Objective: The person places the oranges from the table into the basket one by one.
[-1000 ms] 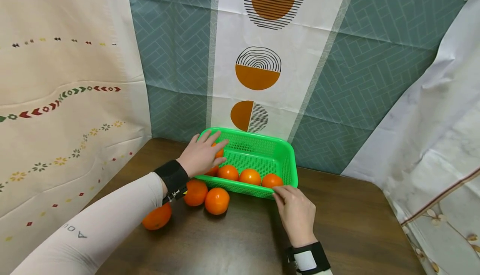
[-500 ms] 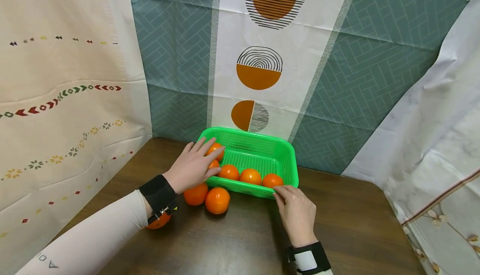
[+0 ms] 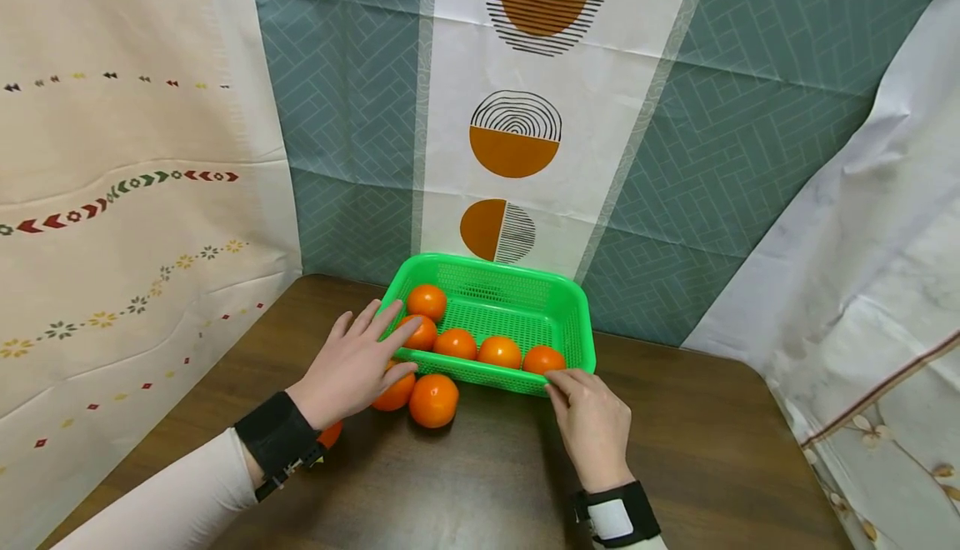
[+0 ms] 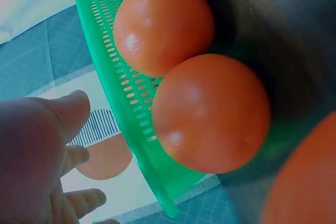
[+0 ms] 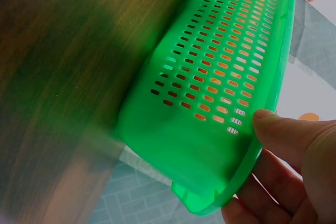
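A green perforated basket [image 3: 510,275] stands at the back of the table, with several oranges [image 3: 499,353] along its front and left sides. My right hand [image 3: 592,425] grips its front right rim, thumb on the near side in the right wrist view. My left hand [image 3: 348,371] spreads its fingers by the basket's front left corner and holds nothing. Under its thumb, a loose orange [image 3: 394,393] is partly hidden; a second loose orange [image 3: 433,401] touches it. Both sit against the basket wall [image 4: 113,72] in the left wrist view. My left wrist covers most of a third orange [image 3: 331,434].
The dark wooden table [image 3: 480,483] extends in front of the basket and to its right. A patterned cloth [image 3: 352,133] hangs right behind the basket. Other cloths hang at the left [image 3: 135,200] and the right [image 3: 877,283].
My left hand has drawn back from above the oranges in the basket, moving left and toward me, uncovering two of them. My right hand keeps its grip on the rim.
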A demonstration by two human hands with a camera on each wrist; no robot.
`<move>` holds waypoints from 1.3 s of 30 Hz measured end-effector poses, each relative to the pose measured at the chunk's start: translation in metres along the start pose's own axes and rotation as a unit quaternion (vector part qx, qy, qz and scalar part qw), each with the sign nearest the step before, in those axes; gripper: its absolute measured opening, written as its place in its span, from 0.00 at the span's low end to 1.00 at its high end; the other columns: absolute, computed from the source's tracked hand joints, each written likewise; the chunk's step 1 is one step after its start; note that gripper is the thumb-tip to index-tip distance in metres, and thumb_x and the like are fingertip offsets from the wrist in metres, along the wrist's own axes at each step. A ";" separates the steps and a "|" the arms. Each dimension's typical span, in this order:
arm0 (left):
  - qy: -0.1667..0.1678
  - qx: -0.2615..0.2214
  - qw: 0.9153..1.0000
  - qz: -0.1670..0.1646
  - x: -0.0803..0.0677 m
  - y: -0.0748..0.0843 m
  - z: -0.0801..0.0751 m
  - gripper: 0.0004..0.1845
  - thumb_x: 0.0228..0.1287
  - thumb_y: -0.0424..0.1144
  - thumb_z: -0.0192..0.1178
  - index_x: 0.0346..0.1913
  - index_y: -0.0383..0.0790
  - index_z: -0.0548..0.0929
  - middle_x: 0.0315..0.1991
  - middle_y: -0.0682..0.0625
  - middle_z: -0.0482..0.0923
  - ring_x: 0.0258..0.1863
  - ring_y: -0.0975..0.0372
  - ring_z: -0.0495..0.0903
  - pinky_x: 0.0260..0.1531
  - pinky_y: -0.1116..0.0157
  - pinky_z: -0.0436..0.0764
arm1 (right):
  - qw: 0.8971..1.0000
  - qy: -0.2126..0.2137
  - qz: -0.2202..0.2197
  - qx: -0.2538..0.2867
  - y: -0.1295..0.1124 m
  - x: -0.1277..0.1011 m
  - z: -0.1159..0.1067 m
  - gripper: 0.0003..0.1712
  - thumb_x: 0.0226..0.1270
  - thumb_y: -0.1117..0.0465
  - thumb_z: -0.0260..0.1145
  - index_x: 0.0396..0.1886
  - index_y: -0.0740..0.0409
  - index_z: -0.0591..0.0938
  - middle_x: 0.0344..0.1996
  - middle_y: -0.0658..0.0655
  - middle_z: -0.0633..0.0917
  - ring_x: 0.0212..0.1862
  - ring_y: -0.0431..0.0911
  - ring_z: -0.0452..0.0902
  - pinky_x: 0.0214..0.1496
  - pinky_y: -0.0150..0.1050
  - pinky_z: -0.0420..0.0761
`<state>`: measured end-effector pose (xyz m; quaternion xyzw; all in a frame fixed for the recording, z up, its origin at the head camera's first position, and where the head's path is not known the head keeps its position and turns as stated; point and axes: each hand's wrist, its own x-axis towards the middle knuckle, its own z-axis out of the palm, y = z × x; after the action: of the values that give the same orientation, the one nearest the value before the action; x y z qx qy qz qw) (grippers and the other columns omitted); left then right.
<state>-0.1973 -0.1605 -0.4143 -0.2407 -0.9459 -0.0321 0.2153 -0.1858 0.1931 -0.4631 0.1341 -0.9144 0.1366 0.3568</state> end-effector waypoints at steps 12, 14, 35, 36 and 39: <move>-0.018 -0.008 0.999 -0.027 -0.036 -0.005 -0.002 0.37 0.66 0.60 0.64 0.74 0.51 0.71 0.72 0.39 0.65 0.70 0.38 0.63 0.57 0.32 0.67 | 1.000 0.000 0.003 0.001 -0.001 0.000 -0.001 0.13 0.56 0.56 0.81 0.42 0.42 0.91 0.36 0.45 0.88 0.38 0.45 0.85 0.26 0.42 0.80; -0.026 -0.012 0.999 -0.037 -0.042 -0.005 -0.001 0.37 0.65 0.61 0.64 0.74 0.52 0.71 0.72 0.39 0.65 0.71 0.39 0.62 0.56 0.32 0.67 | 1.000 0.000 0.004 0.002 -0.001 0.000 -0.001 0.13 0.55 0.56 0.81 0.42 0.42 0.91 0.36 0.45 0.88 0.38 0.45 0.85 0.26 0.42 0.80; -0.049 -0.022 0.995 -0.080 -0.086 -0.011 0.001 0.36 0.63 0.61 0.66 0.71 0.49 0.75 0.68 0.39 0.70 0.66 0.39 0.68 0.51 0.33 0.73 | 1.000 0.003 -0.002 0.005 0.000 0.000 -0.002 0.12 0.56 0.56 0.80 0.41 0.43 0.91 0.36 0.45 0.88 0.38 0.46 0.85 0.26 0.44 0.80; -0.047 -0.023 0.995 -0.081 -0.087 -0.011 0.000 0.36 0.63 0.61 0.67 0.70 0.49 0.75 0.68 0.39 0.70 0.66 0.39 0.69 0.51 0.33 0.73 | 1.000 0.003 -0.002 0.006 0.000 0.000 -0.002 0.12 0.56 0.56 0.80 0.41 0.43 0.91 0.36 0.46 0.88 0.38 0.46 0.85 0.26 0.44 0.80; -0.045 -0.024 0.995 -0.085 -0.091 -0.011 -0.001 0.37 0.61 0.60 0.68 0.71 0.50 0.74 0.68 0.39 0.70 0.65 0.39 0.69 0.51 0.34 0.73 | 1.000 0.003 -0.002 0.006 0.000 0.000 -0.002 0.12 0.56 0.56 0.80 0.41 0.43 0.91 0.36 0.45 0.88 0.38 0.46 0.85 0.27 0.44 0.80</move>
<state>-0.1302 -0.2108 -0.4518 -0.1659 -0.9706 -0.0624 0.1630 -0.1848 0.1942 -0.4614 0.1375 -0.9124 0.1422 0.3584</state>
